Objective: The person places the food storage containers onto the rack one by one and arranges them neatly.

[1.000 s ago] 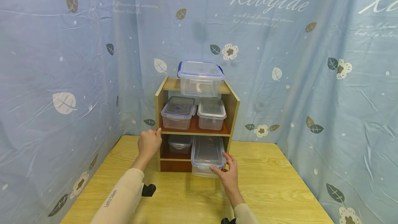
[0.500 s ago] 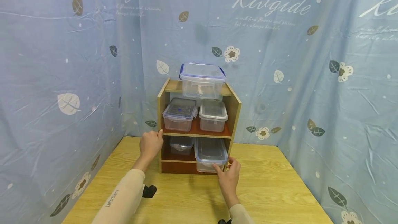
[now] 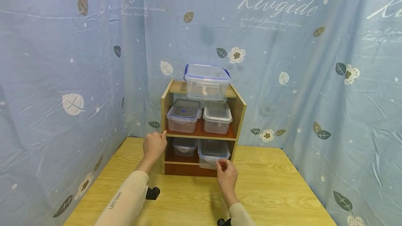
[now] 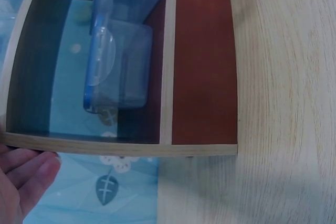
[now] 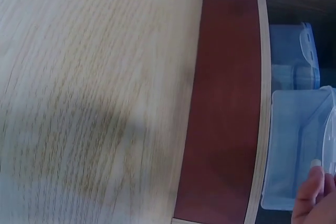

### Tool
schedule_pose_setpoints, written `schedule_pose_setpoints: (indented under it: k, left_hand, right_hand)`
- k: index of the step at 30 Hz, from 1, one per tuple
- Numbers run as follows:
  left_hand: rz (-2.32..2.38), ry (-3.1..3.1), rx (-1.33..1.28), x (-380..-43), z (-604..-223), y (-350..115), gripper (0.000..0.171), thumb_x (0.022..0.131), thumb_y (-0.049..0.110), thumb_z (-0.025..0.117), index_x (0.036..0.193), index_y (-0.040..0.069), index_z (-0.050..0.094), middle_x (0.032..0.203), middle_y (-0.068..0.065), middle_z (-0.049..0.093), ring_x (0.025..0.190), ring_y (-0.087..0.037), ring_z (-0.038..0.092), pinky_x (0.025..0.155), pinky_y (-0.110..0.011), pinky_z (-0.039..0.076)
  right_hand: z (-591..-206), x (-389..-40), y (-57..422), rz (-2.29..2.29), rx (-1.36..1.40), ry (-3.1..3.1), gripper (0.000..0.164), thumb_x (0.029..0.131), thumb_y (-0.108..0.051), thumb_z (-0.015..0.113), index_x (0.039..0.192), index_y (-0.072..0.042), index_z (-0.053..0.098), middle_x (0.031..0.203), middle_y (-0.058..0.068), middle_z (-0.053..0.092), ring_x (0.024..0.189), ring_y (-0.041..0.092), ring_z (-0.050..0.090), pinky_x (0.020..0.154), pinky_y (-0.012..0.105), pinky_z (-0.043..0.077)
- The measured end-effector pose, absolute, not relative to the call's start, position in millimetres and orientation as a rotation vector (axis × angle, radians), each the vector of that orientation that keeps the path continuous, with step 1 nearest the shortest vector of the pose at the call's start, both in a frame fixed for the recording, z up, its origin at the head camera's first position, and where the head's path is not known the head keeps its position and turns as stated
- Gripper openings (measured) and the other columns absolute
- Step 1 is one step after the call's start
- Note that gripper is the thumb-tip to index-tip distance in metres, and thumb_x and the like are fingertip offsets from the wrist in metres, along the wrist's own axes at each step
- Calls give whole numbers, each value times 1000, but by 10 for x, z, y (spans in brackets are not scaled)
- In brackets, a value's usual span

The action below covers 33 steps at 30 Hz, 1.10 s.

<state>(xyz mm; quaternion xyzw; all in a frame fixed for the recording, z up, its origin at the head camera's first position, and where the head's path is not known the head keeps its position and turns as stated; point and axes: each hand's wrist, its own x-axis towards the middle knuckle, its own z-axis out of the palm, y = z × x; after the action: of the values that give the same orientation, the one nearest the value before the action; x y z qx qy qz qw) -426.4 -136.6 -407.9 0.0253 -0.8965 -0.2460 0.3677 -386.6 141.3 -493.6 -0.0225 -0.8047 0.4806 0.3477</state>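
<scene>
A wooden shelf unit (image 3: 201,136) stands on the table, and my left hand (image 3: 155,146) grips the front edge of its left side panel. In the left wrist view, the fingertips (image 4: 46,167) lie against the panel's outside. On the lower shelf, a clear food container (image 3: 213,152) with a blue-rimmed lid sits on the right, its front end slightly past the shelf edge. Bent fingers and thumb of my right hand (image 3: 227,177) touch its front, near the clip. To its left, farther in, sits a smaller clear container (image 3: 184,147).
Two lidded containers, a blue-rimmed one (image 3: 183,116) and a white-rimmed one (image 3: 217,118), occupy the middle shelf. A larger box (image 3: 207,81) with blue clips rests on top. A patterned curtain (image 3: 282,44) encloses the wooden table (image 3: 267,184).
The lower right container has slid deeper into the shelf. My right hand has shifted from its right front corner to its front. The left hand keeps its place on the side panel.
</scene>
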Motion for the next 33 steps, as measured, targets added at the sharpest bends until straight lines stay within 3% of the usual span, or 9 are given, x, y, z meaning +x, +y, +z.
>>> schedule_pose_setpoints:
  k: [7, 14, 18, 20, 26, 33]
  left_hand:
    - [-636, -2309, 72, -4260, -4070, -1367, 56, 98, 32, 53, 50, 4, 55, 61, -20, 65, 56, -41, 63, 45, -47, 46]
    - [-642, -2321, 100, -4252, -4067, -1388, 55, 98, 33, 53, 51, 4, 56, 61, -20, 65, 57, -40, 63, 46, -47, 46]
    - [-640, -2325, 108, -4252, -4076, -1393, 55, 98, 34, 53, 52, 3, 57, 61, -20, 65, 57, -40, 62, 45, -46, 46]
    - [-640, -2324, 110, -4251, -4083, -1395, 55, 98, 34, 53, 53, 3, 58, 62, -20, 65, 57, -40, 63, 46, -47, 46]
    - [-634, -2330, 105, -4245, -4089, -1392, 56, 98, 34, 53, 51, 4, 57, 61, -19, 64, 57, -39, 62, 46, -46, 46]
    - [-635, -2330, 100, -4249, -4098, -1381, 56, 98, 35, 53, 51, 4, 57, 60, -19, 64, 56, -38, 62, 45, -45, 45]
  right_hand:
    - [-4939, -3865, 1433, 1364, 6, -2207, 30, 82, -2, 70, 112, -4, 68, 106, 12, 67, 84, 21, 64, 66, 25, 51]
    - [-4974, -3908, 1434, 1411, 64, -2368, 49, 87, -5, 67, 134, -8, 56, 95, 9, 64, 79, 17, 56, 65, 27, 46]
    - [-4963, -3922, 1425, 1506, 122, -2431, 60, 89, -6, 66, 145, -8, 44, 100, 10, 63, 82, 17, 59, 65, 27, 48]
    - [-4950, -3920, 1420, 1547, 154, -2457, 65, 89, -6, 66, 148, -8, 38, 104, 13, 62, 85, 16, 60, 66, 27, 49]
    - [-4907, -3902, 1422, 1685, 225, -2483, 76, 89, -3, 64, 154, -9, 24, 113, 21, 57, 73, 20, 60, 60, 29, 49]
    - [-4868, -3912, 1416, 1715, 234, -2528, 84, 90, -1, 62, 156, -13, 13, 115, 22, 54, 76, 21, 63, 68, 34, 55]
